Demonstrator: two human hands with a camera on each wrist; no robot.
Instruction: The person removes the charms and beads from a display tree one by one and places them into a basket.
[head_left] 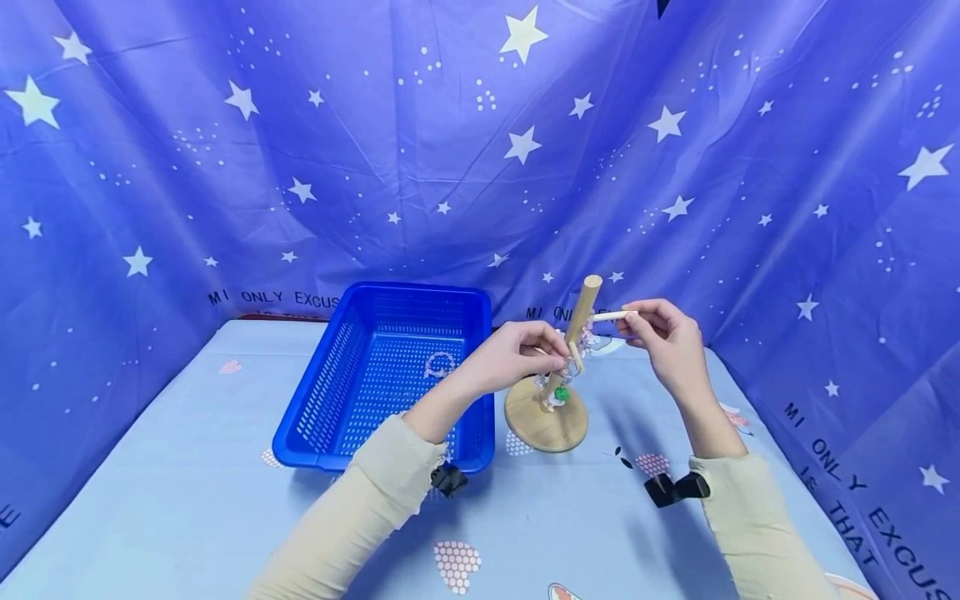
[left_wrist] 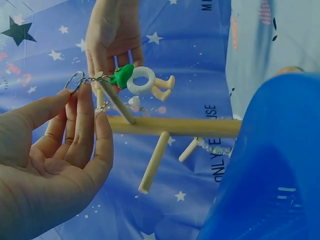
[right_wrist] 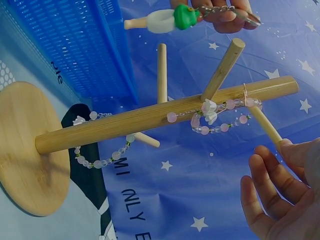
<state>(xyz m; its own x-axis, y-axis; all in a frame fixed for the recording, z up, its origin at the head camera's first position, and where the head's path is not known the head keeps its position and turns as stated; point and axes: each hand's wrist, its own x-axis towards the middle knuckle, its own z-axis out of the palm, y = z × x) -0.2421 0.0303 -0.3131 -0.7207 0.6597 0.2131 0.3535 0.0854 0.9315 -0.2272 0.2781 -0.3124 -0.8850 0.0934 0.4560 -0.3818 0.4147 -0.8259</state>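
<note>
Left hand (head_left: 517,358): pinching keyring (left_wrist: 121,76) by its metal loop, charm dangling | Keyring: beside stand (right_wrist: 135,120), off pegs | Right hand (head_left: 670,343): thumb and finger gripping one peg (right_wrist: 267,126) near its tip | Advised: steady stand, square loop to the nearest free peg (left_wrist: 117,103), slide well past tip before release.

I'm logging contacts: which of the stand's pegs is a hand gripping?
The topmost peg, its tip pinched by the right hand; the lower pegs are ungripped, the left hand holding a keychain instead.
</note>
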